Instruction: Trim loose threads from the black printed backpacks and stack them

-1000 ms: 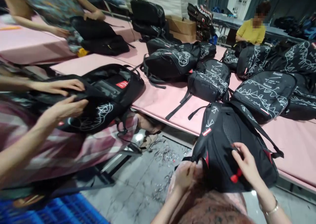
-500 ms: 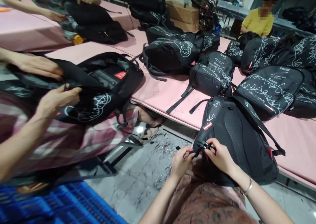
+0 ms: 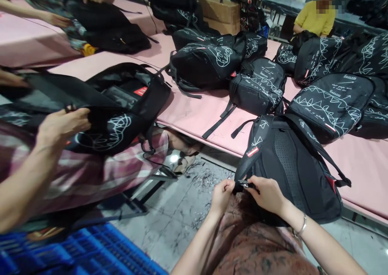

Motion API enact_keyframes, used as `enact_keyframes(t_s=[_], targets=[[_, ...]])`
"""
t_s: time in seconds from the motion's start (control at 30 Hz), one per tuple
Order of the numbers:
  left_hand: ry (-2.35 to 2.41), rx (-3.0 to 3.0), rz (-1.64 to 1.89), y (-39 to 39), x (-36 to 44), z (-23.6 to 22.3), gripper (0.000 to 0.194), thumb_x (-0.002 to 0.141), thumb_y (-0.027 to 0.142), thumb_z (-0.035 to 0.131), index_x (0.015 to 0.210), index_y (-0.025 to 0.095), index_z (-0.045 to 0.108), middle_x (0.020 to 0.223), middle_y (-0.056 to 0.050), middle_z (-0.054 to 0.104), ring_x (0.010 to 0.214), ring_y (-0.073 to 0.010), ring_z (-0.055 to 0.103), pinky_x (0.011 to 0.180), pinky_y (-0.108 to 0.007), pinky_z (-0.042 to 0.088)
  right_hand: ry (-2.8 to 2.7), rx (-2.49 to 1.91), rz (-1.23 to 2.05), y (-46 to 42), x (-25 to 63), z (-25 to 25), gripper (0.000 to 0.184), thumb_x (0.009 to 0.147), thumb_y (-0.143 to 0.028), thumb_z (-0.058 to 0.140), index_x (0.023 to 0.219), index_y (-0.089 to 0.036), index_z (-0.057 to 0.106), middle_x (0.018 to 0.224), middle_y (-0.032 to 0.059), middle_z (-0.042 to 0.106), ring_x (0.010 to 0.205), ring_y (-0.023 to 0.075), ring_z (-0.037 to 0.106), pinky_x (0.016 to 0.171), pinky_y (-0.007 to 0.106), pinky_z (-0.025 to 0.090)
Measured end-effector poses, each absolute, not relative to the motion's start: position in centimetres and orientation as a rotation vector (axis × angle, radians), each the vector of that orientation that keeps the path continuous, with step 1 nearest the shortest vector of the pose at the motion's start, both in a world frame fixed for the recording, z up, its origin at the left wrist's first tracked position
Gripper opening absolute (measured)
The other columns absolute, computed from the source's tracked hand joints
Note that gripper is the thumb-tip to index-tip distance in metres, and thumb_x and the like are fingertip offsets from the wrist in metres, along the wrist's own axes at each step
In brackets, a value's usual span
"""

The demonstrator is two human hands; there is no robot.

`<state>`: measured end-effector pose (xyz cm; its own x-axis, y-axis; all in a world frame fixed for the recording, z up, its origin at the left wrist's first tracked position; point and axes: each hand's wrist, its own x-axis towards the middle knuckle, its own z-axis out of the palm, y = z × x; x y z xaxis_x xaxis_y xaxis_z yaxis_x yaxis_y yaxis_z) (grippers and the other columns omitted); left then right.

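Note:
A black backpack (image 3: 303, 174) leans against the table edge and my lap, its padded back panel and shoulder straps facing up. At its lower left corner my left hand (image 3: 222, 196) is closed, pinching the end of a black strap (image 3: 238, 188). My right hand (image 3: 268, 194) is closed around small dark thread snips (image 3: 243, 183), whose shiny metal tip touches or lies very near the strap beside my left fingers. The exact contact is too small to make out. A red and white label (image 3: 252, 152) sits on the shoulder strap above my hands.
Several black backpacks with white scribble prints (image 3: 330, 105) stand on the pink table (image 3: 194, 115). At left, a co-worker's hand (image 3: 62, 125) holds an open backpack (image 3: 121, 125). A blue plastic pallet (image 3: 91, 250) and thread scraps (image 3: 206, 176) lie on the floor. Another person (image 3: 317, 18) sits at the back.
My right hand has shifted slightly, and the metal tip now points left toward my left fingers. The co-worker's far hand has moved left, mostly behind the open backpack. The view has shifted slightly.

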<state>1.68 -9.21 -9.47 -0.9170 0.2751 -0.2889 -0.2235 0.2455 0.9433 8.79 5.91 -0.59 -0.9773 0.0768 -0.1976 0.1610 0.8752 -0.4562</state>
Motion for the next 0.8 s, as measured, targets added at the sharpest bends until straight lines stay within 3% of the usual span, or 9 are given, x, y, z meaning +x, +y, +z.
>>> enact_keyframes(t_s=[0.27,0.57,0.8], targets=[[2.231,0.1,1.755,-9.2,2.6,-8.6,0.019,0.065,0.033,0.056,0.052,0.019,0.055,0.069,-0.004,0.063,0.071,-0.0184,0.056,0.067,-0.029,0.044,2.808,0.04,-0.443,5.1,8.7,1.1,0.018,0.089,-0.026,0.041,0.099,-0.022,0.055,0.089,0.0053,0.067,0.08,0.0194,0.064,0.062,0.025,0.038],[2.223,0.049,1.782,-8.7,4.3,-7.5,0.025,0.075,0.037,0.048,0.06,0.018,0.053,0.068,-0.003,0.059,0.063,-0.0158,0.051,0.061,-0.027,0.042,2.833,0.14,-0.75,6.2,9.9,1.1,0.021,0.088,-0.028,0.044,0.104,-0.022,0.056,0.098,0.0043,0.068,0.089,0.0181,0.063,0.072,0.025,0.041],[2.24,0.026,1.806,-8.5,4.3,-6.2,0.017,0.072,0.033,0.055,0.062,0.019,0.058,0.08,-0.004,0.062,0.079,-0.0198,0.053,0.075,-0.031,0.039,2.874,0.018,-0.586,5.5,10.2,1.7,0.024,0.09,-0.028,0.041,0.109,-0.02,0.054,0.093,0.0066,0.067,0.083,0.0193,0.063,0.066,0.025,0.042]])
